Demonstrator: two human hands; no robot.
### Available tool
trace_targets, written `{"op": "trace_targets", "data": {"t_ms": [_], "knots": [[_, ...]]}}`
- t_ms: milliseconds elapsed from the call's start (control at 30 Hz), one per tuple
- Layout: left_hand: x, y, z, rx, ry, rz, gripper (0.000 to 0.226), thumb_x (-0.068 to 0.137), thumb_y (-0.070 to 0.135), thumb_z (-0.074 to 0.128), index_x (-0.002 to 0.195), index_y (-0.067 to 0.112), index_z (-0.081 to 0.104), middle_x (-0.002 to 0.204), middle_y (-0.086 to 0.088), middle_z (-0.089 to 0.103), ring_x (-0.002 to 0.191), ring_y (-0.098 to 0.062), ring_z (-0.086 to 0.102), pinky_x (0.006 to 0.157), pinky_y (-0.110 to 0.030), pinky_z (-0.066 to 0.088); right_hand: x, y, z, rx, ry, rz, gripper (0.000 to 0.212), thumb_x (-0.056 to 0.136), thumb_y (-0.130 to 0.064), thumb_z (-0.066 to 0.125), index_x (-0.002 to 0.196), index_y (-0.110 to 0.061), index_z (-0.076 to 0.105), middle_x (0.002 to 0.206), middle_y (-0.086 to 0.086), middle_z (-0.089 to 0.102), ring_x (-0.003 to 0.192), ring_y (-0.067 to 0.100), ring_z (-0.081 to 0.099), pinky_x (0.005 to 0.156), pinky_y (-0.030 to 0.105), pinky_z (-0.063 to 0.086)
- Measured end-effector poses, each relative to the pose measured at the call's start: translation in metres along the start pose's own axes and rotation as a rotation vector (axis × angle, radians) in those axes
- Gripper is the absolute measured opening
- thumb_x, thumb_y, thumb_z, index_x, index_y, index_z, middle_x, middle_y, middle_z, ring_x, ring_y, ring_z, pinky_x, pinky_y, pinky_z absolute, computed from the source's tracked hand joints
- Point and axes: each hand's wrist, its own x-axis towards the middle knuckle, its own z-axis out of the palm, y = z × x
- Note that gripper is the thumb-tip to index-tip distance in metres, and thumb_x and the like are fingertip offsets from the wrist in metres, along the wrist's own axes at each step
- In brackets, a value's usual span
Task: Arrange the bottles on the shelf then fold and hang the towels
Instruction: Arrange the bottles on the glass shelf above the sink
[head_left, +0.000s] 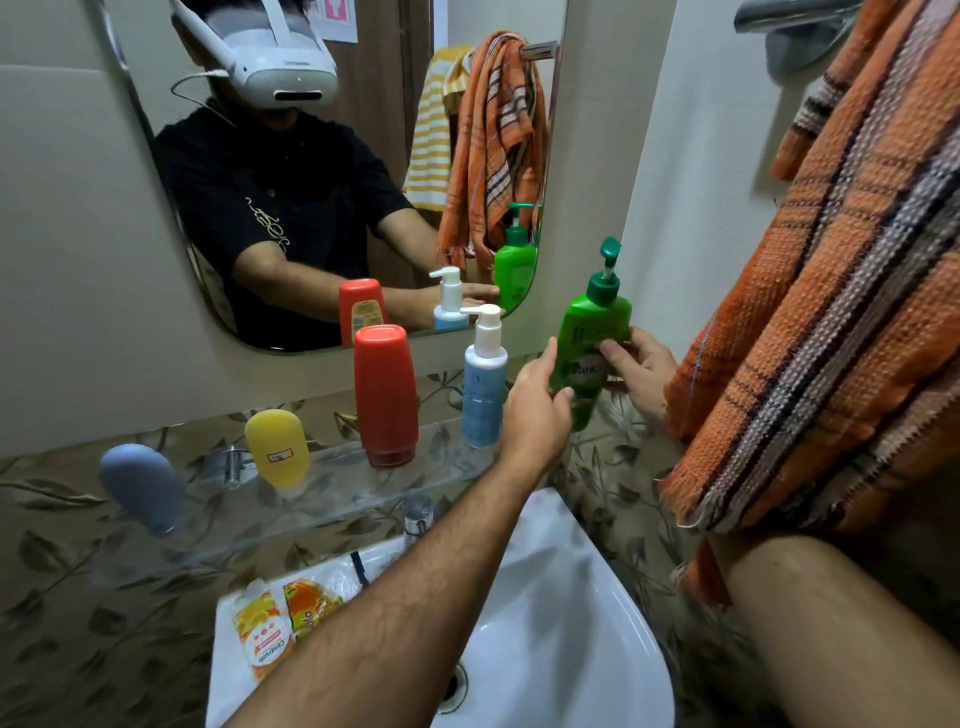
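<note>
1. The green pump bottle (589, 338) is held just right of the frame's centre, tilted with its pump head leaning toward the upper right, at the right end of the glass shelf (332, 493). Whether its base touches the shelf cannot be told, as the left hand covers that part.
2. Four bottles are seen already standing in a row on the shelf, running from lower left to centre: a grey-blue bottle (137, 486), a yellow bottle (278, 447), a red bottle (385, 395) and a white-and-blue pump bottle (484, 376). The bottle step is judged to be nearly done, with only the green one left to be set down.
3. The towel step is judged not yet begun: an orange striped towel (841, 291) is seen hanging unfolded and bunched along the right side of the frame, and a yellow striped towel (434, 135) is visible only as a reflection in the mirror (78, 208), at the upper centre.
4. The left hand (535, 410) is placed against the bottle's left side, its fingers curled round the lower body and the thumb laid on the front.
5. The right hand (641, 371) is wrapped round the bottle's right side, the thumb pressed on the label and the fingers curled behind it.
6. A white sink (582, 597) with sachets (280, 621) on its left rim lies below the shelf, in the lower centre.
</note>
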Motion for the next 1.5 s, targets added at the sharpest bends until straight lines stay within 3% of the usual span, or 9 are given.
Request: {"op": "trace_targets", "data": {"t_ms": [133, 367, 500, 700, 967, 1067, 1200, 1367, 1500], "knots": [[0.006, -0.005, 0.008, 0.009, -0.022, -0.061, 0.072, 0.092, 0.010, 0.059, 0.153, 0.030, 0.027, 0.144, -0.001, 0.050, 0.123, -0.020, 0.055, 0.105, -0.045, 0.047, 0.011, 0.007, 0.000, -0.040, -0.016, 0.028, 0.025, 0.100, -0.010, 0.053, 0.124, -0.013, 0.055, 0.107, 0.013, 0.069, 0.100, 0.030, 0.069, 0.078, 0.037, 0.057], [0.007, -0.011, 0.018, -0.023, -0.004, -0.097, 0.080, 0.088, 0.006, 0.062, 0.154, 0.032, 0.024, 0.148, 0.002, 0.048, 0.130, -0.018, 0.051, 0.108, -0.045, 0.044, 0.011, 0.015, -0.003, -0.060, -0.097, 0.095, 0.032, 0.098, 0.002, 0.050, 0.126, -0.014, 0.050, 0.108, 0.009, 0.068, 0.090, 0.005, 0.068, 0.067, 0.015, 0.054], [0.007, -0.012, 0.019, -0.008, 0.013, -0.104, 0.080, 0.089, 0.004, 0.061, 0.154, 0.032, 0.023, 0.147, 0.003, 0.049, 0.132, -0.016, 0.048, 0.111, -0.044, 0.041, 0.009, 0.015, 0.000, -0.092, -0.089, 0.065, 0.039, 0.097, 0.006, 0.049, 0.132, -0.010, 0.048, 0.115, 0.012, 0.066, 0.097, 0.011, 0.066, 0.076, 0.016, 0.055], [0.009, -0.014, 0.019, 0.003, 0.007, -0.115, 0.081, 0.089, 0.004, 0.062, 0.154, 0.032, 0.021, 0.149, 0.003, 0.048, 0.133, -0.017, 0.048, 0.111, -0.043, 0.040, 0.012, 0.012, 0.002, -0.108, -0.086, 0.077, 0.043, 0.096, 0.004, 0.051, 0.137, -0.010, 0.046, 0.125, 0.017, 0.064, 0.116, 0.026, 0.063, 0.099, 0.044, 0.052], [0.001, -0.018, 0.020, 0.079, 0.022, -0.050, 0.081, 0.086, 0.019, 0.068, 0.154, 0.030, 0.025, 0.145, -0.002, 0.050, 0.122, -0.019, 0.057, 0.102, -0.044, 0.049, 0.008, 0.016, 0.004, -0.170, -0.083, 0.076, 0.048, 0.094, 0.009, 0.050, 0.139, -0.005, 0.043, 0.128, 0.020, 0.060, 0.122, 0.030, 0.058, 0.105, 0.037, 0.047], [-0.011, -0.019, 0.020, 0.126, 0.046, 0.004, 0.073, 0.089, 0.023, 0.065, 0.152, 0.023, 0.030, 0.148, -0.002, 0.047, 0.125, -0.020, 0.054, 0.103, -0.042, 0.047, -0.003, 0.009, 0.008, -0.246, 0.042, 0.058, 0.050, 0.094, 0.000, 0.057, 0.142, 0.000, 0.041, 0.133, 0.019, 0.055, 0.125, 0.029, 0.053, 0.098, 0.020, 0.040], [-0.027, -0.020, 0.017, 0.162, 0.038, 0.098, 0.063, 0.090, 0.028, 0.063, 0.148, 0.023, 0.038, 0.147, 0.001, 0.048, 0.128, -0.017, 0.052, 0.104, -0.043, 0.047, -0.021, 0.006, 0.011, -0.449, 0.259, -0.077, 0.046, 0.092, -0.021, 0.066, 0.131, -0.002, 0.054, 0.128, 0.019, 0.058, 0.121, 0.031, 0.053, 0.105, 0.033, 0.037], [-0.049, -0.017, 0.001, 0.262, 0.020, 0.197, 0.060, 0.094, 0.039, 0.059, 0.148, 0.021, 0.040, 0.152, 0.000, 0.043, 0.139, -0.015, 0.039, 0.114, -0.038, 0.037, -0.052, -0.011, 0.017, -0.490, 0.316, -0.325, 0.041, 0.090, -0.025, 0.068, 0.114, 0.008, 0.061, 0.108, 0.026, 0.062, 0.101, 0.028, 0.057, 0.088, -0.005, 0.017], [-0.069, -0.019, -0.022, 0.403, -0.077, 0.247, 0.070, 0.092, 0.059, 0.046, 0.151, 0.024, 0.034, 0.157, 0.001, 0.035, 0.141, -0.016, 0.034, 0.112, -0.034, 0.032, -0.069, 0.003, 0.025, -0.678, 0.104, -0.171, 0.080, 0.090, -0.070, 0.032, 0.142, -0.011, 0.046, 0.152, 0.020, 0.037, 0.143, 0.032, 0.030, 0.114, 0.030, 0.011]]}}
